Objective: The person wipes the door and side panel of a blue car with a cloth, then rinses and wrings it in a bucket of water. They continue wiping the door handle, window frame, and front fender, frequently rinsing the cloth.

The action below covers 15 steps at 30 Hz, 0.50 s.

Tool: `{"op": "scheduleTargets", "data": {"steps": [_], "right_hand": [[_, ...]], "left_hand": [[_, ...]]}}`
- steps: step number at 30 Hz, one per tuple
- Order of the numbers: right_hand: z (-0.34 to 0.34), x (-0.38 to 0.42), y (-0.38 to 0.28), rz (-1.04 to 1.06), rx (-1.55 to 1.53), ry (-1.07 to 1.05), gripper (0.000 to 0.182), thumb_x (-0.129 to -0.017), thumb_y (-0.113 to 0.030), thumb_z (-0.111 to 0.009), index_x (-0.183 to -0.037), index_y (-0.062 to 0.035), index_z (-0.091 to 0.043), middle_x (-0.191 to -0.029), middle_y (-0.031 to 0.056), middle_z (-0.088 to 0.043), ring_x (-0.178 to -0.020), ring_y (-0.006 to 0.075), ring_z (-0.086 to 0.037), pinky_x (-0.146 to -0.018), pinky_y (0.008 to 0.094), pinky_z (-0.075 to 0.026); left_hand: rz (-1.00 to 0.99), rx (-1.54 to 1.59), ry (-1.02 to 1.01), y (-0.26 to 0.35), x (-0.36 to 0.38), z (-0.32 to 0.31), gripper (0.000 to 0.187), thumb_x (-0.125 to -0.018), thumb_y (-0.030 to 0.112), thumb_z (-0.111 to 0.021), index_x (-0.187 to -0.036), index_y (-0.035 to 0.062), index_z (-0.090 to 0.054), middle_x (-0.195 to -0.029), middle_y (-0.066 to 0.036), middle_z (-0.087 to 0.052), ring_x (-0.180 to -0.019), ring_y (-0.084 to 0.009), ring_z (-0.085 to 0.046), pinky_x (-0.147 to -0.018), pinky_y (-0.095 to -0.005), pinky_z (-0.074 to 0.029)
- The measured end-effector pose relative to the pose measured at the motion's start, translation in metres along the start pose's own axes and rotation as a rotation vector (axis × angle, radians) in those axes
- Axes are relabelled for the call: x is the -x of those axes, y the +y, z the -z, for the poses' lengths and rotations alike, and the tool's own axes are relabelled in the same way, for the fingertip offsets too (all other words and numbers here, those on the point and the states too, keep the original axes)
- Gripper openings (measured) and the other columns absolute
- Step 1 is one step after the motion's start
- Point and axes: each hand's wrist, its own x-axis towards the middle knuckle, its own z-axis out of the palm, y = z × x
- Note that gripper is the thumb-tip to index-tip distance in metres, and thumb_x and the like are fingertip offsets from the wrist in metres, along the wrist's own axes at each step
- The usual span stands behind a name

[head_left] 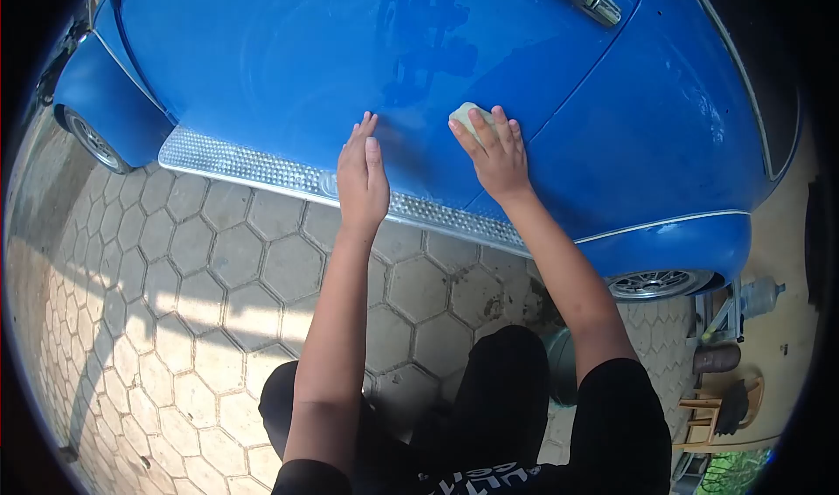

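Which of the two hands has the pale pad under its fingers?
The right hand, spread over the pale pad on the blue car; the left hand shows no pad.

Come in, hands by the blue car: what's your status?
Right hand holds pale pad against blue car door. Left hand open; contact with door unclear. Nothing visible blocks the pad.

Grey hexagonal pavers (293, 263) cover the ground to the left of a wooden chair (697, 403). Farther left of the chair, sunlight (210, 355) brightens them in patches edged with shadow. A dark cloth (732, 408) hangs on the chair. Beyond the chair stands a beige wall (795, 272). Above the chair in view is a clear jug (762, 297); below it, green foliage (738, 473).
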Motion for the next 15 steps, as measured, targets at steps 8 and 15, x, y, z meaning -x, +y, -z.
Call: {"op": "scheduleTargets", "data": {"steps": [8, 15], "right_hand": [[-0.056, 0.104, -0.094, 0.807, -0.179, -0.374, 0.054, -0.103, -0.028, -0.044, -0.156, -0.0175, -0.037, -0.167, -0.0024, -0.029, -0.154, 0.0179, -0.026, -0.129, 0.0385, -0.016], [0.002, -0.082, 0.005, 0.335, -0.033, -0.054, 0.058, -0.099, -0.021, -0.055, -0.155, -0.0237, -0.042, -0.166, -0.0055, -0.032, -0.154, 0.0206, -0.028, -0.128, 0.0414, -0.017]], "left_hand": [[0.080, -0.039, 0.124, -0.012, 0.026, -0.008, 0.056, -0.112, 0.039, -0.028, -0.136, -0.0003, -0.061, -0.148, -0.023, -0.050, -0.139, -0.0390, -0.044, -0.116, -0.0470, -0.033], [0.104, 0.027, 0.206, -0.004, -0.003, 0.011, 0.059, -0.112, 0.041, -0.027, -0.127, -0.0007, -0.066, -0.143, -0.021, -0.053, -0.135, -0.0373, -0.045, -0.114, -0.0446, -0.034]]}}
